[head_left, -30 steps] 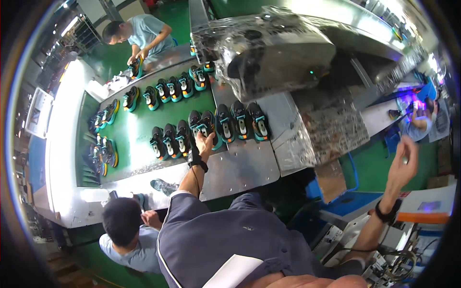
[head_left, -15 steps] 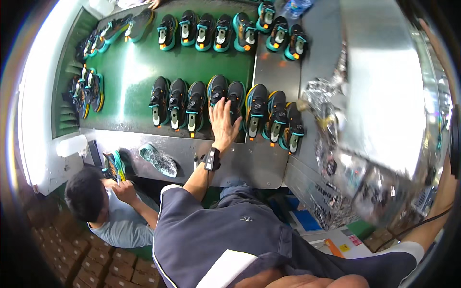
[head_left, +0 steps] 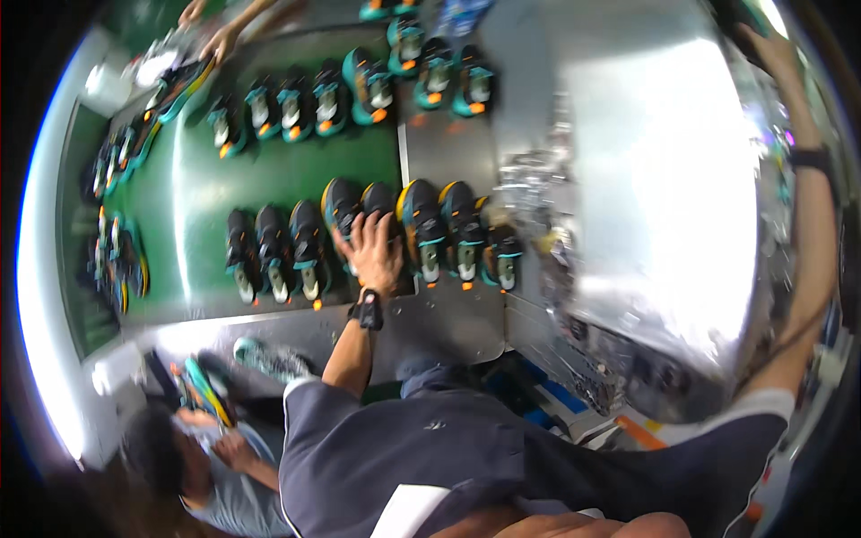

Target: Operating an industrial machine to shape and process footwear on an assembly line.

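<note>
My left hand (head_left: 375, 255) lies over two dark shoes in the near row, its fingers spread. The left one, a black shoe (head_left: 339, 204) with a yellow and teal sole edge, shows past my fingertips; its neighbor (head_left: 378, 199) is partly covered. To the left stand several similar shoes (head_left: 307, 240), and to the right are a shoe (head_left: 420, 215) and others, toes pointing away. My right hand (head_left: 769, 49) is raised at the far right beside a dark object (head_left: 734, 20); blur hides whether its fingers grip it.
More shoes (head_left: 328, 97) line the far side of the green belt (head_left: 197, 197). At the far left, another person's hand (head_left: 221, 41) touches a shoe (head_left: 184, 88). A co-worker (head_left: 229, 475) at lower left holds a shoe (head_left: 208, 393). Shiny metal sheeting (head_left: 659, 179) stands on the right.
The whole view has shifted, so the shoes sit lower and further left. My left hand stays over the same pair. My right arm now shows more fully. Another person's hand has reached a far-left shoe.
</note>
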The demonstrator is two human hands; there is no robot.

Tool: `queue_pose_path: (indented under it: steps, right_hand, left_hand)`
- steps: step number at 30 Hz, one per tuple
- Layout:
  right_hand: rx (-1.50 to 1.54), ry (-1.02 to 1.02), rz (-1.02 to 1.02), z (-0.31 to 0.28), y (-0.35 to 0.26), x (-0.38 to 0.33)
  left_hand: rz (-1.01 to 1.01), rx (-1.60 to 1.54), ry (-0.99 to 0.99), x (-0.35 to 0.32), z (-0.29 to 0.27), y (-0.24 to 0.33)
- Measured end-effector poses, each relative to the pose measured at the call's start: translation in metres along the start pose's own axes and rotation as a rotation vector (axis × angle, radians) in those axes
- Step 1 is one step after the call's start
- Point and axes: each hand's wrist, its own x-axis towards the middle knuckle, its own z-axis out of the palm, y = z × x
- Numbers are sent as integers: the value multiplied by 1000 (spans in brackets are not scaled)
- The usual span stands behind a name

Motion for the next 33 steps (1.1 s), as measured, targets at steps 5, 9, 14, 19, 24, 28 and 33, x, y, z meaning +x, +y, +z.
queue_pose_path:
  steps: [5, 9, 14, 19, 24, 28, 33]
  right_hand:
    - [223, 142, 451, -59, 54, -85]
    - [778, 361, 448, -137, 7, -170]
    - [632, 740, 344, -219, 59, -313]
    - [879, 623, 485, -266, 41, -496]
    - [879, 576, 793, -259, -14, -681]
    - [868, 793, 1220, -258, -72, -843]
    - [1035, 1126, 1345, -295, -198, -963]
  left_hand:
    - [-22, -177, 52, 2, -17, 11]
    - [205, -335, 51, -49, -53, 26]
    - [41, -1342, -960, -103, -116, 178]
    - [210, -1885, -1942, -149, -165, 346]
    - [-82, -1770, -2577, -234, -212, 434]
    - [-86, -1445, -2470, -334, -196, 440]
    - [282, -1353, -2336, -460, -190, 456]
